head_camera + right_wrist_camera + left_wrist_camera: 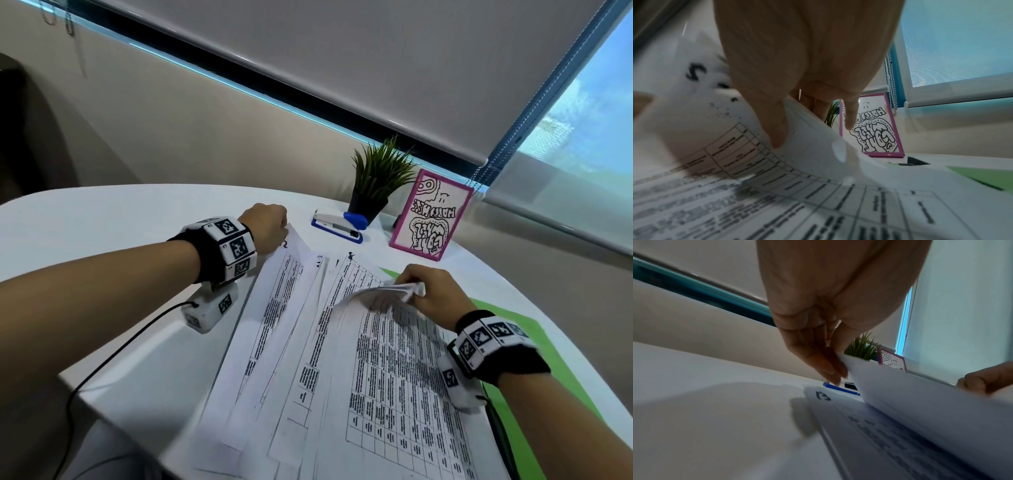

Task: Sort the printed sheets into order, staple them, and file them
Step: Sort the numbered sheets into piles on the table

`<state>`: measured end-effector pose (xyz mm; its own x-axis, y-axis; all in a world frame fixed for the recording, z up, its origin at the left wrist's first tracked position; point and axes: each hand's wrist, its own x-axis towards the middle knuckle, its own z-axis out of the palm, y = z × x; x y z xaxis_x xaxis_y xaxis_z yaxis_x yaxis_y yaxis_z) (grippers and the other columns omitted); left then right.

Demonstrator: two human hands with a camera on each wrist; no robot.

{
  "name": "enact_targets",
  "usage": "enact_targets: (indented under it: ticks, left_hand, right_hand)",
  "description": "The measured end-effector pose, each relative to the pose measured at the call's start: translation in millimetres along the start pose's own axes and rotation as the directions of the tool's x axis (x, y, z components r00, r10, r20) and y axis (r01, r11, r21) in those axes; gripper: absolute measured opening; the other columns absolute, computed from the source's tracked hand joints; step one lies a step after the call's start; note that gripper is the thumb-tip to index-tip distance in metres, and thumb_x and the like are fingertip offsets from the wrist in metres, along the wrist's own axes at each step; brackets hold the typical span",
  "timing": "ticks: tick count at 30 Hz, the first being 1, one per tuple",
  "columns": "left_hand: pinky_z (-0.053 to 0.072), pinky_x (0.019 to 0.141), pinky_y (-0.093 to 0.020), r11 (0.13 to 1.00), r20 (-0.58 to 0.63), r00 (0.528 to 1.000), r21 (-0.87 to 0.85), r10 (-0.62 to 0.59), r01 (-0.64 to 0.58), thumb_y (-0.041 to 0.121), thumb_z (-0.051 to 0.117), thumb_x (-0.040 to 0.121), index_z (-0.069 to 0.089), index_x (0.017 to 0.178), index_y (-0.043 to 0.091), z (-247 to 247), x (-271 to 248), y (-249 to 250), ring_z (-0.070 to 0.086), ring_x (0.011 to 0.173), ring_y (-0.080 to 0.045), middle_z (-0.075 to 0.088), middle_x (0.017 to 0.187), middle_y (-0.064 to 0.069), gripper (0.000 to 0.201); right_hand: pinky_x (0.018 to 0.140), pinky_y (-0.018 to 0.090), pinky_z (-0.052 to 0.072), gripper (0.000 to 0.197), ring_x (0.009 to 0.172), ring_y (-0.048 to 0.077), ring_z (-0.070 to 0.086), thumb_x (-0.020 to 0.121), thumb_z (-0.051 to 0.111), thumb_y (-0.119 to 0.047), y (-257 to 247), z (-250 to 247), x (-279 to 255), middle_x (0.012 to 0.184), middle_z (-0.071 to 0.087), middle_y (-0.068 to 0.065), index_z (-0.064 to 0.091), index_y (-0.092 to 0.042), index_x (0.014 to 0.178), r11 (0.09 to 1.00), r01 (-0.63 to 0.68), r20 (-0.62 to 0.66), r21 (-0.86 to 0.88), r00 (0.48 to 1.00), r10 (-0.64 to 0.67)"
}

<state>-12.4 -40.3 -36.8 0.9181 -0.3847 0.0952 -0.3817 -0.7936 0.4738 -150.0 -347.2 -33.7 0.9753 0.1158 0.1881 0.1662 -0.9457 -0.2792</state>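
The white printed sheets with black tables (342,359) lie fanned across the white round-edged table (120,219), seemingly so their handwritten page numbers show. The left hand (269,228) pinches one sheet's far corner, while the right hand (430,294) grips a curled-up corner. The blue-and-white stapler (339,226) waits near the window blind (308,68).

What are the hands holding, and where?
Left hand pinches a printed sheet at its far corner; right hand pinches the curled far edge of another sheet.
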Motion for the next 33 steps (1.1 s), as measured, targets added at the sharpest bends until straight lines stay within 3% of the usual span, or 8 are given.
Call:
enact_targets:
  ticks: [4,7,10,15,19,24,28,33]
  left_hand:
    - [0.038,0.071,-0.03,0.999,0.022,1.0,-0.054,0.008,-0.007,0.021,0.041,0.1,0.047,0.08,0.011,2.3,-3.4,9.8,0.051,0.084,-0.03,0.063,0.099,-0.018,0.023]
    - [0.037,0.069,-0.028,0.995,0.015,1.0,-0.094,0.018,-0.017,0.018,0.041,0.099,0.058,0.089,0.006,0.6,-8.1,17.5,0.051,0.081,-0.026,0.064,0.092,-0.01,0.023]
    - [0.046,0.076,-0.033,0.992,0.008,1.0,-0.125,0.009,-0.008,0.011,0.042,0.094,0.056,0.109,0.012,0.2,-10.3,18.8,0.057,0.089,-0.028,0.064,0.097,-0.009,0.02]
    - [0.047,0.072,-0.037,0.991,0.008,0.997,-0.113,0.073,-0.072,-0.001,0.039,0.083,0.052,0.112,0.025,-2.6,-14.4,19.7,0.054,0.081,-0.027,0.049,0.074,0.002,0.041]
    - [0.046,0.076,-0.034,0.991,0.054,0.996,-0.116,0.066,-0.059,0.002,0.045,0.082,0.056,0.109,0.025,-1.6,-14.1,22.4,0.055,0.091,-0.026,0.054,0.092,-0.002,0.037]
    - [0.044,0.08,-0.027,0.988,0.113,0.986,-0.098,0.127,-0.116,0.001,0.046,0.084,0.066,0.107,0.027,1.2,-17.2,32.5,0.053,0.098,-0.02,0.062,0.109,-0.001,0.04]
    - [0.043,0.092,-0.029,0.992,0.265,0.956,-0.035,0.126,-0.121,0.015,0.05,0.095,0.062,0.125,0.032,9.1,-19.7,43.2,0.054,0.101,-0.024,0.045,0.125,-0.009,0.037]
    - [0.038,0.104,-0.04,0.986,0.319,0.934,-0.013,0.163,-0.168,0.036,0.057,0.095,0.062,0.12,0.047,22.5,-16.6,49.3,0.041,0.114,-0.024,0.037,0.125,-0.008,0.028]
  right_hand:
    - [0.076,0.02,0.043,0.031,0.09,0.014,0.062,0.076,0.078,-0.01,-4.2,-1.2,2.6,0.091,0.067,-0.011,0.065,-0.028,0.097,0.999,0.006,0.031,0.046,1.0,-0.007]
    - [0.086,0.025,0.048,0.033,0.094,0.014,0.063,0.081,0.073,-0.017,-3.0,-0.4,10.7,0.104,0.07,-0.006,0.066,-0.031,0.111,0.989,-0.084,0.117,0.121,0.991,0.07]
    - [0.094,0.034,0.048,0.024,0.103,0.012,0.064,0.077,0.075,-0.018,0.7,-2.6,15.1,0.112,0.07,-0.011,0.069,-0.04,0.083,0.979,-0.122,0.168,0.164,0.981,0.094]
    - [0.066,0.03,0.045,0.018,0.067,0.012,0.058,0.071,0.081,-0.013,3.8,-5.5,12.5,0.075,0.068,-0.001,0.065,-0.017,0.075,0.973,-0.117,0.096,0.2,0.99,0.099]
    - [0.068,0.026,0.043,0.043,0.07,0.012,0.051,0.07,0.082,-0.004,4.4,-5.1,9.7,0.081,0.056,0.008,0.056,-0.015,0.103,0.94,-0.09,0.059,0.33,0.995,0.075]
    - [0.065,0.024,0.038,0.073,0.063,0.006,0.045,0.075,0.075,-0.007,2.7,-1.0,19.1,0.073,0.047,-0.005,0.044,-0.03,0.137,0.979,-0.108,0.2,0.17,0.977,0.073]
    - [0.09,0.031,0.048,0.081,0.101,0.015,0.063,0.061,0.073,-0.024,-5.4,0.8,29.5,0.113,0.066,-0.002,0.047,-0.033,0.137,0.97,-0.172,0.308,0.169,0.945,0.113]
    - [0.089,0.037,0.05,0.065,0.099,0.014,0.063,0.049,0.072,-0.04,-7.4,0.6,30.4,0.108,0.065,-0.004,0.063,-0.032,0.113,0.968,-0.176,0.304,0.178,0.946,0.116]
